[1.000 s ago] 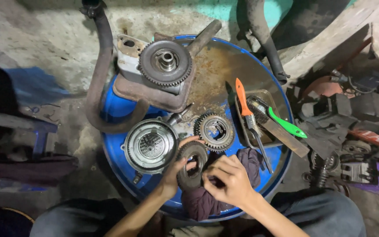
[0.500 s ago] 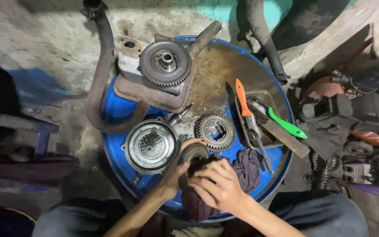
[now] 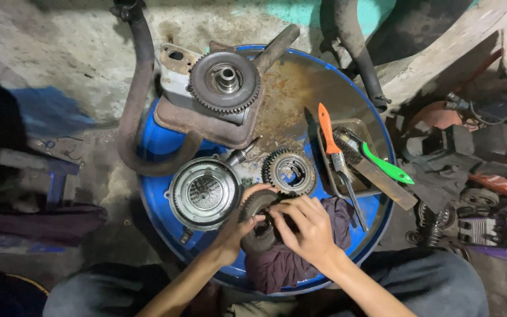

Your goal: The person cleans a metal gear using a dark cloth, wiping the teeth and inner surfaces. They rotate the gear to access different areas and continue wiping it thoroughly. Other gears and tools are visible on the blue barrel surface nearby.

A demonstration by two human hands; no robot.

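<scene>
Two hands, left (image 3: 239, 226) and right (image 3: 306, 229), are closed around a dark gear (image 3: 257, 218) over a rag (image 3: 289, 264) at lower centre, while two more gears (image 3: 289, 171) (image 3: 225, 81) and a round hub (image 3: 205, 192) lie untouched on the blue drum lid (image 3: 159, 141).

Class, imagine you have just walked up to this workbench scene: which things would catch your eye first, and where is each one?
First, the round blue metal drum top, rust-stained in the middle, that serves as the bench. At its near edge the left hand and the right hand together hold a dark toothed ring gear over a purple rag. At the far edge sits a large grey toothed gear wheel, and to the right lies an orange-handled tool.
</scene>
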